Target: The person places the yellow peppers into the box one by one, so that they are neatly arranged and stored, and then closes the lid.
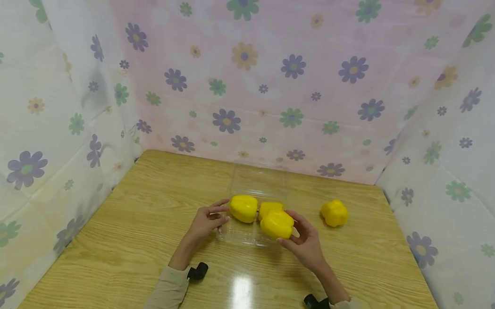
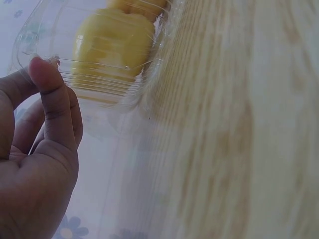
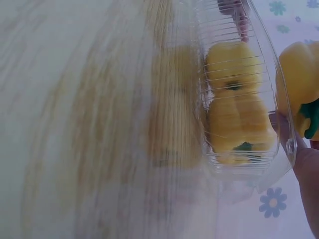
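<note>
A clear plastic clamshell container (image 1: 246, 238) lies on the table with its lid (image 1: 259, 180) folded back. Inside it are two yellow bell peppers, one at the left (image 1: 243, 208) and one at the right (image 1: 271, 206), which the held pepper partly covers. My right hand (image 1: 307, 245) grips another yellow bell pepper (image 1: 277, 224) above the container's right side; its green stem (image 3: 311, 119) shows in the right wrist view. At the container's left rim, my left hand (image 2: 45, 134) pinches the edge between thumb and fingers.
One more yellow bell pepper (image 1: 334, 213) sits on the wooden table (image 1: 140, 242), to the right of the container. Flower-printed cloth (image 1: 260, 79) hangs behind the table and along both sides. A small black device is strapped to each wrist.
</note>
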